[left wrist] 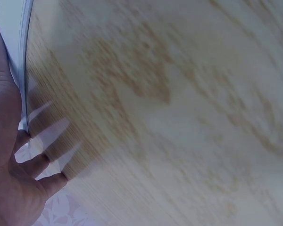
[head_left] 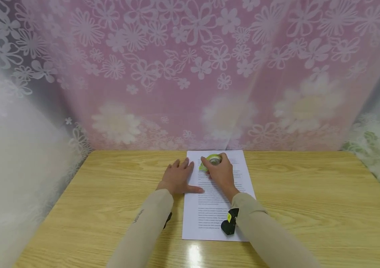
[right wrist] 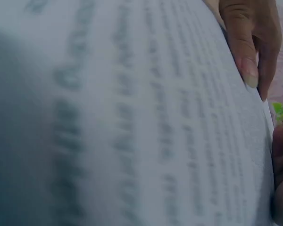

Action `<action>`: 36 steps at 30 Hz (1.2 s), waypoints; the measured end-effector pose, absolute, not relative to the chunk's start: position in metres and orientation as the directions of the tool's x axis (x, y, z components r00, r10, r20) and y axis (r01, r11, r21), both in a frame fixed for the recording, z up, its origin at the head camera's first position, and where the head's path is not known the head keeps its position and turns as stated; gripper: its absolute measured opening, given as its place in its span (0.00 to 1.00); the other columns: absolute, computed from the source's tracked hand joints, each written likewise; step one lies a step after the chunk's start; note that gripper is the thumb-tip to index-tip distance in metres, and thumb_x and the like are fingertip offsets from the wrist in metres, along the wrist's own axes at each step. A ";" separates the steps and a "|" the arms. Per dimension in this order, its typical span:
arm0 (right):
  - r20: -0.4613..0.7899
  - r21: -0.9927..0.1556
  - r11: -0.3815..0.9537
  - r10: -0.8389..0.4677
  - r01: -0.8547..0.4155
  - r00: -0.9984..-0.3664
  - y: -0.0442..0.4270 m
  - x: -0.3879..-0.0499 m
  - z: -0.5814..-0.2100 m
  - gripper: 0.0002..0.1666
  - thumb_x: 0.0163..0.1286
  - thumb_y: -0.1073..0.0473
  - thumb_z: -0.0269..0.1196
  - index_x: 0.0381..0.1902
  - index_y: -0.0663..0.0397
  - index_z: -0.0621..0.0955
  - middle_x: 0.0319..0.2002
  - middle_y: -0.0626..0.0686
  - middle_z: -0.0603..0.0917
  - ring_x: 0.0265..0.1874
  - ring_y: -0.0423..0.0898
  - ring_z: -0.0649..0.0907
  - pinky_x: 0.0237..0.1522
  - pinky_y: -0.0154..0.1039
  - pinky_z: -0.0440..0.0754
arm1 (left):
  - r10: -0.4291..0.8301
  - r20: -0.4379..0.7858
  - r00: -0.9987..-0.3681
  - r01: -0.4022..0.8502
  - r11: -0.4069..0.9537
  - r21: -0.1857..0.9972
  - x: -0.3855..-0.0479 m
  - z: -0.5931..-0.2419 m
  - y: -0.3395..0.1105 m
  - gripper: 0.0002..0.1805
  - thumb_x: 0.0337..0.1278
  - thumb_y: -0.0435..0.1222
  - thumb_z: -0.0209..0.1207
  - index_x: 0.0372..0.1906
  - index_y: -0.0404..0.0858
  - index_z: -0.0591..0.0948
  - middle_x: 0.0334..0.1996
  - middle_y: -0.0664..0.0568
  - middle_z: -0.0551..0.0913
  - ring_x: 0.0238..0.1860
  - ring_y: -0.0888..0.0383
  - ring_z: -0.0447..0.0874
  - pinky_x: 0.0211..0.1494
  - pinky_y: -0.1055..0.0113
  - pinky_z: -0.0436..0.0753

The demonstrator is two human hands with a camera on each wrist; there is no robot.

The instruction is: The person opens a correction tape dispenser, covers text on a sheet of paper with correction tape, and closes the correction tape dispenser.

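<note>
A printed white paper point(head_left: 191, 227) lies upright to me on the wooden table, its edge in the left wrist view looking like several layers. My left hand point(head_left: 178, 178) rests with spread fingers at the paper's left side; the thumb reaches over the sheet. Near the top of the text, my right hand point(head_left: 222, 175) pinches a green correction tape point(head_left: 214, 160) between thumb and fingers. The round spool window on it faces up. Only a green sliver of the correction tape point(right wrist: 282, 110) shows in the right wrist view, beside the right thumb point(right wrist: 280, 143). Its tip is hidden.
The wood-grain table point(head_left: 310, 201) stretches out on both sides of the paper. A pink floral curtain point(head_left: 176, 104) hangs along its back edge, with paler floral fabric point(head_left: 15, 149) at the sides. A black wrist camera point(head_left: 229, 225) hangs over the paper's lower right.
</note>
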State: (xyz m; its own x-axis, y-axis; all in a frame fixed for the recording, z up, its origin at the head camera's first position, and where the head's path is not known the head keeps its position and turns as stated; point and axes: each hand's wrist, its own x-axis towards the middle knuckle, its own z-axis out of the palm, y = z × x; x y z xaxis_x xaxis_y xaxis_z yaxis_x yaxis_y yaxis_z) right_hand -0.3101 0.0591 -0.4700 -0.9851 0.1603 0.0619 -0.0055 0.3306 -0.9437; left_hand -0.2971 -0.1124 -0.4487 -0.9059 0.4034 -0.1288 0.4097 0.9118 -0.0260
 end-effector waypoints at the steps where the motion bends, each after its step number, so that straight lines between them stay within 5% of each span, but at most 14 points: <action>1: 0.071 -0.938 0.345 0.163 -0.011 -0.984 0.060 -0.310 -0.471 0.37 0.56 0.33 0.66 0.49 0.54 0.70 0.25 0.54 0.83 0.17 0.46 0.82 0.24 0.39 0.80 | 0.408 -0.124 -0.904 0.415 0.909 -0.032 -0.297 -0.448 -0.112 0.61 0.40 0.78 0.47 0.75 0.43 0.56 0.74 0.46 0.53 0.70 0.40 0.53 0.65 0.44 0.62; 7: 0.115 -0.912 0.409 0.150 -0.044 -0.982 0.059 -0.310 -0.473 0.34 0.57 0.34 0.66 0.47 0.53 0.71 0.27 0.53 0.83 0.18 0.44 0.82 0.32 0.41 0.80 | 0.412 -0.101 -0.906 0.419 0.906 -0.064 -0.299 -0.450 -0.113 0.61 0.38 0.79 0.45 0.75 0.43 0.57 0.73 0.46 0.54 0.70 0.40 0.55 0.64 0.44 0.64; 36: 0.099 -0.867 0.498 0.120 -0.026 -0.988 0.056 -0.309 -0.477 0.44 0.57 0.30 0.63 0.56 0.57 0.67 0.40 0.56 0.81 0.37 0.50 0.82 0.42 0.46 0.78 | 0.386 -0.128 -0.914 0.395 0.917 -0.056 -0.296 -0.446 -0.109 0.60 0.39 0.77 0.50 0.74 0.43 0.58 0.73 0.46 0.54 0.69 0.40 0.55 0.64 0.44 0.63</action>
